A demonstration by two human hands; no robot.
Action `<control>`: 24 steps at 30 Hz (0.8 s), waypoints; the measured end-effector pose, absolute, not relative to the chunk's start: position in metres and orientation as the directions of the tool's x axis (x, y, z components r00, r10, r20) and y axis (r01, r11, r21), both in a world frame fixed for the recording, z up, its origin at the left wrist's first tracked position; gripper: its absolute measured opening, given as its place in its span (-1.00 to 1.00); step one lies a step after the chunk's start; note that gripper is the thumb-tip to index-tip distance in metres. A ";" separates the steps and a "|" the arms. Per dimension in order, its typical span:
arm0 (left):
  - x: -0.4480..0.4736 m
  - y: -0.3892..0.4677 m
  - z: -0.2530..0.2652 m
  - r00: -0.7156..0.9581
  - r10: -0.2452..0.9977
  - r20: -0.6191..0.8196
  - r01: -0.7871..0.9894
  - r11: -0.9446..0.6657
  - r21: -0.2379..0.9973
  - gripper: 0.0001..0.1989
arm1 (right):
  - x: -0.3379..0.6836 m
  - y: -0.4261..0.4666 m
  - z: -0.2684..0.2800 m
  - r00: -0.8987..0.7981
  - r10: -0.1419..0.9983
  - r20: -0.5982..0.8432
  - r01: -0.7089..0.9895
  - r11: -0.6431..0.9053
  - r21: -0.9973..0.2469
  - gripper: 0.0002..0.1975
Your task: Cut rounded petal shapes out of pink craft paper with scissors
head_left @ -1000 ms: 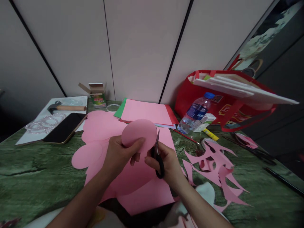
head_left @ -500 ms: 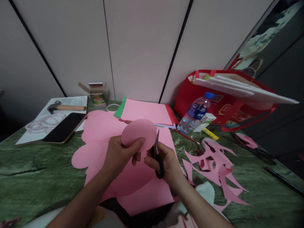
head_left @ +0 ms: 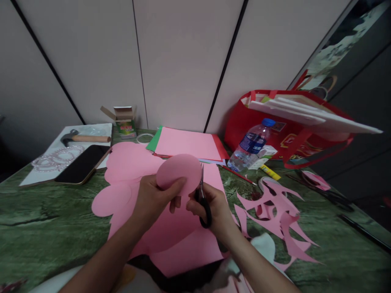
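A rounded piece of pink paper (head_left: 180, 171) is pinched between the thumb and fingers of my left hand (head_left: 157, 193). My right hand (head_left: 215, 205) grips a pair of black-handled scissors (head_left: 205, 207), their blades pointing up along the paper's right edge. Whether the blades touch the paper I cannot tell. Beneath both hands lie large pink sheets (head_left: 183, 252) on the table. Rounded pink cut-outs (head_left: 108, 200) spread out to the left of my left hand.
Curved pink scraps (head_left: 284, 219) lie at right. Behind them stand a water bottle (head_left: 252, 144), a yellow tube (head_left: 270, 172) and a red bag (head_left: 244, 118). Coloured paper (head_left: 189, 142) is stacked at the back. A phone (head_left: 84, 165), a hammer (head_left: 87, 138) and a small box (head_left: 126, 127) are at left.
Almost nothing differs. The scissors blades sit slightly more closed beside the paper, and both hands keep their places.
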State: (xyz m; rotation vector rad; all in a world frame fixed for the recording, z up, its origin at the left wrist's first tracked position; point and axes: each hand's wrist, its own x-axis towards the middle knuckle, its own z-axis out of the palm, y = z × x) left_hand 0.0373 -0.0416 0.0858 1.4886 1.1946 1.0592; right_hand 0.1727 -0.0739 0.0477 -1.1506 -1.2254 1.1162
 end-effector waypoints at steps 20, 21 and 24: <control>0.037 -0.037 0.082 0.193 0.980 0.046 0.033 -0.053 0.998 -0.54 | 0.175 -0.070 0.050 0.161 0.980 0.121 -0.098 0.138 -0.986 -0.83; 0.036 -0.036 0.083 0.167 0.984 0.062 0.007 -0.064 0.998 -0.55 | 0.175 -0.070 0.049 0.104 0.990 0.100 -0.102 0.111 -0.989 -0.82; 0.036 -0.036 0.085 0.131 0.987 0.090 -0.017 -0.088 0.996 -0.56 | 0.175 -0.071 0.047 -0.030 0.998 0.059 -0.095 0.056 -0.994 -0.79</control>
